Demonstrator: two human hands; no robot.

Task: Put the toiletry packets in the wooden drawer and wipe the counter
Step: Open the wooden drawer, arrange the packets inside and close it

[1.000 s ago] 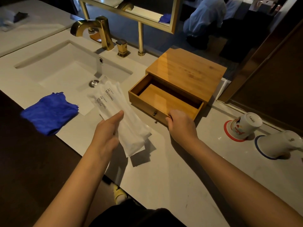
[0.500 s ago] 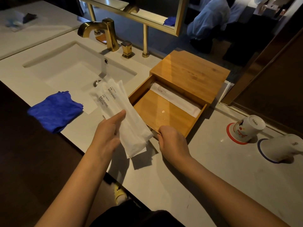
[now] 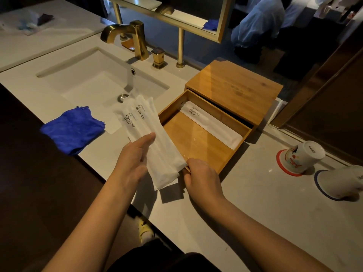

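My left hand (image 3: 133,160) holds a fanned stack of white toiletry packets (image 3: 149,134) printed "BRUSHING TEETH", raised over the counter just left of the drawer. The wooden drawer (image 3: 198,142) of the bamboo box (image 3: 233,89) is pulled far out. One white packet (image 3: 212,124) lies along its back wall. My right hand (image 3: 200,177) grips the drawer's front edge at its near left corner, right beside the lower end of the held packets. A blue cloth (image 3: 72,128) lies crumpled at the counter's front edge, left of the packets.
A white sink (image 3: 98,79) with a gold faucet (image 3: 129,36) is at the back left. Two upturned white cups (image 3: 302,156) sit on coasters at the right. A gold-framed mirror (image 3: 196,18) stands behind, reflecting a person.
My right hand has pulled the drawer from half open to far out, uncovering the packet inside. My left hand with the packets has shifted slightly towards the drawer.
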